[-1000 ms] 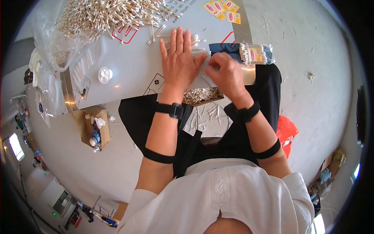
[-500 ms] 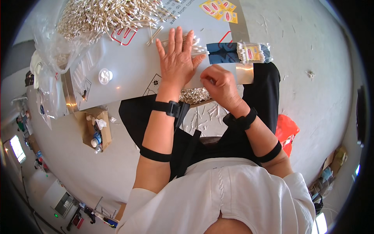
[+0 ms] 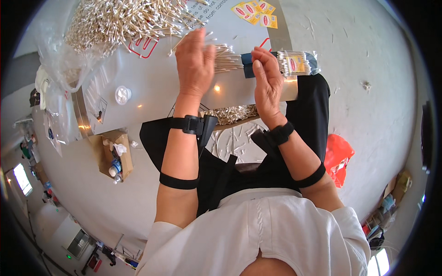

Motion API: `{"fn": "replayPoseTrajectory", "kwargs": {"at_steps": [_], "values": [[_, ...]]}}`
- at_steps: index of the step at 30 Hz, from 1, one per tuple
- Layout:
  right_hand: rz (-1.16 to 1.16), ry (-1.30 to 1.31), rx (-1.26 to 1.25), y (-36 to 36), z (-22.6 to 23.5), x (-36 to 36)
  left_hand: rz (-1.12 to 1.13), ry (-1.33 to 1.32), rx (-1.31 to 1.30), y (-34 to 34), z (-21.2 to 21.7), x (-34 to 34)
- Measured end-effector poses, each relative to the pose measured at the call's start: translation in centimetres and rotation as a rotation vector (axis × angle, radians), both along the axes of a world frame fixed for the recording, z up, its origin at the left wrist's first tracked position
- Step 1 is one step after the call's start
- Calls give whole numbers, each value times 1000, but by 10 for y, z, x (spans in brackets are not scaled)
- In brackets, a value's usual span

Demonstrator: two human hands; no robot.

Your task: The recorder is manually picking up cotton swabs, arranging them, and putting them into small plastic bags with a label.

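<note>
While working beside loose swab heap (image 3: 124, 23) at upper left, likely placed for easy reach, holds left hand (image 3: 195, 66) open at upper center, fingers up, next to lined-up swab row (image 3: 226, 59) on table (image 3: 156, 85). Holds right hand (image 3: 268, 80) open too, just right of row, palm inward, perhaps to even swab ends; overlaps blue-printed bag (image 3: 247, 68), can't tell if touching. Has bag flat, part-filled, at upper right, apparently turned mouth-first toward row for alignment.

White-tipped cotton swabs (image 3: 227, 60), loosely bunched, lying sideways; between the hands (image 3: 194, 65)
</note>
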State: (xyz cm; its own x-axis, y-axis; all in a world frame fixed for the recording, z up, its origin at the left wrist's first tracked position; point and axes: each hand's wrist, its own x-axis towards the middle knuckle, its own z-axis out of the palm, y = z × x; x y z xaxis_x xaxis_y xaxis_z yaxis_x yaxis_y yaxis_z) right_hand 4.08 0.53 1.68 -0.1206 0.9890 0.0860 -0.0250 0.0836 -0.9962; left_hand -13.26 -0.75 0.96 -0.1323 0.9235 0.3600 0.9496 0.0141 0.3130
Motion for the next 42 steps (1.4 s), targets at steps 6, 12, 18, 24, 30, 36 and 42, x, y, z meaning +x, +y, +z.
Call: {"fn": "replayPoseTrajectory", "kwargs": {"at_steps": [6,12,18,24,30,36,42], "values": [[33,168,24,27,-23,-27,-25,-233,141,12,-8,-15],[113,306,-107,34,-24,-28,-69,-256,13,-7,-1,11],[167,390,-213,43,-17,-29,51,30,-206,-32,2,40],[162,290,-146,38,-18,-19,-82,146,-353,-45,13,35],[147,230,-46,34,-22,-23,-22,-188,-85,-24,-2,16],[113,232,-12,42,-27,-39,135,-1028,356,1,-15,22],[129,315,-104,44,-23,-39,129,-1112,379,1,-17,26]]}}
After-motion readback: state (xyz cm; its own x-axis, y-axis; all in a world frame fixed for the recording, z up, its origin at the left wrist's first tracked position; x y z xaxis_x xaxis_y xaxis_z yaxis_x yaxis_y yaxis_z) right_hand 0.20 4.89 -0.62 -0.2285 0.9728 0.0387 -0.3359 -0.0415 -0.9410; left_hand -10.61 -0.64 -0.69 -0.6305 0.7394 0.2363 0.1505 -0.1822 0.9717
